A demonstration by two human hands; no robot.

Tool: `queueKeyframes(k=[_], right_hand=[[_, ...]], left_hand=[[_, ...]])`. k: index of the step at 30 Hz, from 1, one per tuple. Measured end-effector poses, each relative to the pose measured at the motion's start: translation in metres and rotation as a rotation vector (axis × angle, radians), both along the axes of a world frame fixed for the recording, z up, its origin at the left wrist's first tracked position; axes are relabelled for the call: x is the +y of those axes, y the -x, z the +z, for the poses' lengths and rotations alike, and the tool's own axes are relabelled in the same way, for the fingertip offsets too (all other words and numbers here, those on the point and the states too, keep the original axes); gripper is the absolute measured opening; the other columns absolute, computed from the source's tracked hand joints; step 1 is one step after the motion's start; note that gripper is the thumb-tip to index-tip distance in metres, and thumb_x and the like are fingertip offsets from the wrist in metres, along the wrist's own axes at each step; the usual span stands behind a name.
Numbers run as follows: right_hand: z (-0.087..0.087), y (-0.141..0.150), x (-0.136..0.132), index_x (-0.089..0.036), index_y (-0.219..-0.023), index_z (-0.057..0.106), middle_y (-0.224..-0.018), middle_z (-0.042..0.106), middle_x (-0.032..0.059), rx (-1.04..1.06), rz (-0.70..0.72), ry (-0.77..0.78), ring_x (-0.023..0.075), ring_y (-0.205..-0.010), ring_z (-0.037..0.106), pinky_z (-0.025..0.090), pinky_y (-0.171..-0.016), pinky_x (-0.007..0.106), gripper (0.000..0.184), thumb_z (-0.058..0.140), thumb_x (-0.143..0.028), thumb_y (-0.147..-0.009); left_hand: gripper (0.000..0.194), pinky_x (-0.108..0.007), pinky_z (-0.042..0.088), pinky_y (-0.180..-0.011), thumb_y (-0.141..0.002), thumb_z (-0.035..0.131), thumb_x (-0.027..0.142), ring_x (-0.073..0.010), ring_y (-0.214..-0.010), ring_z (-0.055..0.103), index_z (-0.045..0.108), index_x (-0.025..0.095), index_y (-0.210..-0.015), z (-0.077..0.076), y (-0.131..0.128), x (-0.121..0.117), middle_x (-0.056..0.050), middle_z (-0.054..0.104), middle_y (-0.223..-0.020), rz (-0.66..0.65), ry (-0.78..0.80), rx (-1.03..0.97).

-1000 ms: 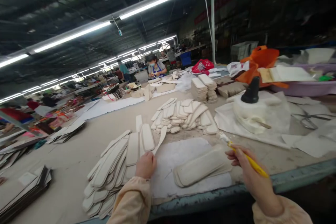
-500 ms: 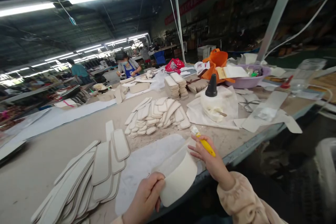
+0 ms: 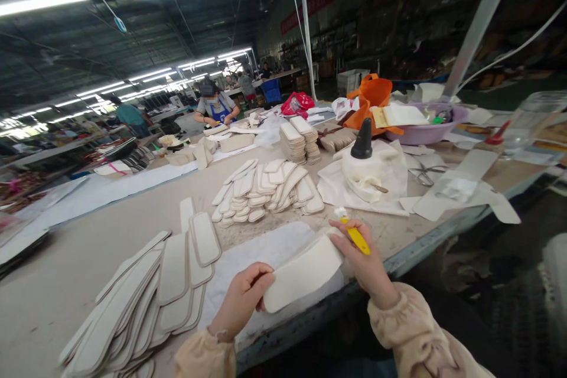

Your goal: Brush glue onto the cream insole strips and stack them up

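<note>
A cream, round-cornered flat panel (image 3: 303,274) is stretched between my hands at the table's near edge. My left hand (image 3: 245,298) pinches its left end between thumb and fingers. With my right hand (image 3: 363,260) I hold a yellow-handled brush (image 3: 358,240), its bristles coated white, while those fingers also touch the panel's right end. Beneath the panel lies a white sheet (image 3: 254,251). Fanned long panels (image 3: 172,269) lie to the left, and a heap of smaller pieces (image 3: 266,189) sits beyond the sheet.
A white, paste-smeared container (image 3: 361,174) with a black cone (image 3: 363,140) stands beyond my right hand. Scissors (image 3: 426,174), a purple basin (image 3: 443,130) and an orange bag (image 3: 374,100) are farther right. Small stacked pieces (image 3: 292,140) stand behind the heap. A co-worker (image 3: 217,109) is across the table.
The panel has gone from strongly curved to flatter. My right hand has moved onto its right end, the brush still held. My left hand has risen slightly, and the view has shifted a little.
</note>
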State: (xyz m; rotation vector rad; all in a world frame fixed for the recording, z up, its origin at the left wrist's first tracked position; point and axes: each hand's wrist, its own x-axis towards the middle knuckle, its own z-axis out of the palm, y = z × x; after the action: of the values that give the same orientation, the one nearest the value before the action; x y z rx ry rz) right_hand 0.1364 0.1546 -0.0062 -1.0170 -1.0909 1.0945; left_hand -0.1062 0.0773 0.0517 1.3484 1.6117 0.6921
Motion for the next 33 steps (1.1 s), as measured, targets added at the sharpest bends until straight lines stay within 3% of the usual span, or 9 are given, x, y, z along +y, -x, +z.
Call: queueKeyframes(k=[4,9,16,21,33], right_hand=[[-0.008,-0.004,0.018,-0.022,-0.098,0.045,-0.114,0.065,0.0122,-0.316,-0.119,-0.071,0.0257,-0.098,0.062,0.047,-0.086,0.044,0.037,0.066,-0.042,-0.074],[-0.013,0.005,0.029,-0.021,-0.097,0.049,-0.109,0.067,0.0111,-0.528,-0.114,-0.092,0.0254,-0.087,0.065,0.048,-0.077,0.041,0.03,0.06,-0.04,-0.077],[-0.027,0.004,0.032,-0.022,-0.102,0.052,-0.107,0.067,0.0083,-0.68,-0.111,-0.074,0.0242,-0.078,0.065,0.048,-0.071,0.037,0.027,0.057,-0.033,-0.077],[-0.038,0.004,0.034,-0.022,-0.105,0.054,-0.092,0.068,0.0061,-0.748,-0.11,-0.056,0.0232,-0.073,0.064,0.047,-0.067,0.035,0.029,0.057,-0.03,-0.077],[-0.042,0.006,0.035,-0.023,-0.102,0.053,-0.081,0.066,0.0051,-0.84,-0.079,-0.053,0.022,-0.059,0.06,0.044,-0.057,0.033,0.025,0.056,-0.035,-0.079]], left_hand=[[0.02,-0.021,0.036,-0.045,-0.076,0.055,0.034,-0.0092,-0.05,0.048,0.061,0.017,-0.083,-0.025,0.015,0.015,0.005,0.054,-0.061,0.017,0.028,0.041],[0.019,-0.022,0.037,-0.052,-0.068,0.064,0.032,-0.0103,-0.053,0.05,0.056,0.019,-0.079,-0.045,0.027,0.028,0.007,0.053,-0.055,0.091,-0.021,0.16],[0.02,-0.023,0.037,-0.052,-0.068,0.066,0.035,-0.011,-0.049,0.053,0.053,0.02,-0.073,-0.056,0.024,0.027,0.008,0.052,-0.052,0.097,0.008,0.275],[0.018,-0.023,0.035,-0.054,-0.068,0.066,0.034,-0.0111,-0.052,0.053,0.054,0.021,-0.072,-0.064,0.021,0.023,0.008,0.053,-0.053,0.101,0.0,0.352],[0.013,-0.022,0.033,-0.055,-0.072,0.061,0.032,-0.011,-0.055,0.052,0.054,0.021,-0.071,-0.071,0.021,0.019,0.007,0.054,-0.054,0.075,-0.028,0.404]])
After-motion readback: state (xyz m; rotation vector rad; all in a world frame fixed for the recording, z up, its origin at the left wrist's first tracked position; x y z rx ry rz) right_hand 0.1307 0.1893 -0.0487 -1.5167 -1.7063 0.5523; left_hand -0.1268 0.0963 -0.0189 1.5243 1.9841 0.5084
